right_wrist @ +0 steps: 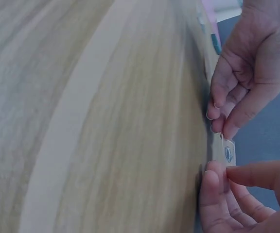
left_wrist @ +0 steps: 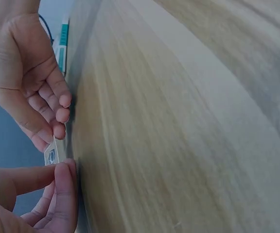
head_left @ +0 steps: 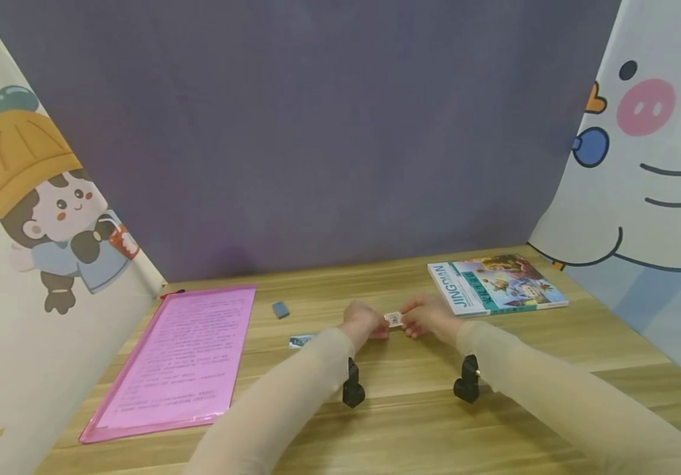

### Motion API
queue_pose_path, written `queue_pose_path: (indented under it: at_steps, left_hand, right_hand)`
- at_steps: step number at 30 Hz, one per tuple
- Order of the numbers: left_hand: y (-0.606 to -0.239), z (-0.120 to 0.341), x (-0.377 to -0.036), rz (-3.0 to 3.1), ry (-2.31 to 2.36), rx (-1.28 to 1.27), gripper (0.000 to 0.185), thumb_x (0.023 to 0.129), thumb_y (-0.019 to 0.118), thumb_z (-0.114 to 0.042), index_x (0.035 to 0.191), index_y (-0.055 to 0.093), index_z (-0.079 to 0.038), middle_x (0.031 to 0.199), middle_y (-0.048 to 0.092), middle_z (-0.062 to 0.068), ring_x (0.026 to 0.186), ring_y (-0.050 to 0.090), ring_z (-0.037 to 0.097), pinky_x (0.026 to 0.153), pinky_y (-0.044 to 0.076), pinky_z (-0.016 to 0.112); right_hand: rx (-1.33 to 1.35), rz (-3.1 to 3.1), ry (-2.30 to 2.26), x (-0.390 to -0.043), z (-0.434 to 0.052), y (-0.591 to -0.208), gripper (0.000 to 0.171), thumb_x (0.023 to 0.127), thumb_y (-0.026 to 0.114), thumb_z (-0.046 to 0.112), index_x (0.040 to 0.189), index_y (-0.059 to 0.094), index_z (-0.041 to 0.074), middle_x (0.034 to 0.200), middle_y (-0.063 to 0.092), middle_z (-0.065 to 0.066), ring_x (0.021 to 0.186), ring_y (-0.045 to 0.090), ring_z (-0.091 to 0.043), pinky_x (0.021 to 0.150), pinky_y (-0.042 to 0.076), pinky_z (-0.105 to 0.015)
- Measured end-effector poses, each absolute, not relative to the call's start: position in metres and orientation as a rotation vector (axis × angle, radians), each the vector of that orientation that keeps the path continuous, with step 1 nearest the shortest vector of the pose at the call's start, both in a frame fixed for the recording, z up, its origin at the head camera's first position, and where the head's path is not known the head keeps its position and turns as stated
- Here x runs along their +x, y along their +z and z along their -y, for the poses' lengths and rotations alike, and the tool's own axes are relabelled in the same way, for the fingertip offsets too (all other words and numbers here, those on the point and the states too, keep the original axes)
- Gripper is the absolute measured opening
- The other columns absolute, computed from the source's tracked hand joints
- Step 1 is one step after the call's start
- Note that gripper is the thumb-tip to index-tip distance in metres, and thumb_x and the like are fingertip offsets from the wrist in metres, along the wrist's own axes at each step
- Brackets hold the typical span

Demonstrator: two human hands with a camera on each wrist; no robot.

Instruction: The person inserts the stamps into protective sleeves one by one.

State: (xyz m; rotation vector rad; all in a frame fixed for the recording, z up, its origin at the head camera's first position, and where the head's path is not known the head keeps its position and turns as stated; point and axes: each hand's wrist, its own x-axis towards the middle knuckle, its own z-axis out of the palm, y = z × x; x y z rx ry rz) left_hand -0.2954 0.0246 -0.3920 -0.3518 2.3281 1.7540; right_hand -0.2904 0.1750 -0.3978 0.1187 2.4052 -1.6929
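Observation:
Over the wooden tabletop, my two hands meet at a small flat whitish piece with a dark blue printed mark [head_left: 394, 320]. My left hand [head_left: 367, 319] pinches its left end between thumb and index finger. From the other side, my right hand [head_left: 432, 316] pinches the right end the same way. The mark on the piece [left_wrist: 51, 156] faces out between the fingertips in the left wrist view. The right wrist view shows the piece [right_wrist: 229, 153] held close over the wood, its ends hidden by fingers.
Left of my hands lie a small blue-grey block [head_left: 280, 309] and a printed strip [head_left: 301, 341], partly covered by my left sleeve. A pink folder with a printed sheet [head_left: 174, 363] is farther left. A colourful book [head_left: 497, 285] lies behind my right hand. A dark grey panel [head_left: 317, 132] rises at the back.

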Motion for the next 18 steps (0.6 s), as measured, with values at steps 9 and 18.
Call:
queue_pose_path:
  at_steps: [9, 18]
  left_hand:
    - [-0.3976, -0.0261, -0.3001, -2.368, 1.713, -0.373, 0.017, 0.072, 0.076, 0.011, 0.086, 0.067, 0.01, 0.073, 0.072, 0.021, 0.061, 0.072, 0.025, 0.054, 0.06, 0.026]
    - [-0.3999, -0.0286, -0.3018, -2.418, 1.654, -0.348, 0.018, 0.072, 0.077, 0.009, 0.086, 0.067, 0.013, 0.068, 0.071, 0.019, 0.053, 0.07, 0.022, 0.05, 0.058, 0.024]
  right_hand:
    - [0.141, -2.482, -1.598, -0.2874, -0.1701, -0.3969, 0.024, 0.082, 0.062, -0.006, 0.106, 0.062, -0.01, 0.067, 0.065, -0.009, 0.052, 0.06, -0.011, 0.053, 0.058, -0.025]
    - [0.188, -2.568, -1.476, -0.2877, -0.1677, -0.3962, 0.023, 0.08, 0.066, -0.003, 0.103, 0.063, -0.006, 0.066, 0.065, -0.008, 0.049, 0.059, -0.01, 0.051, 0.057, -0.023]
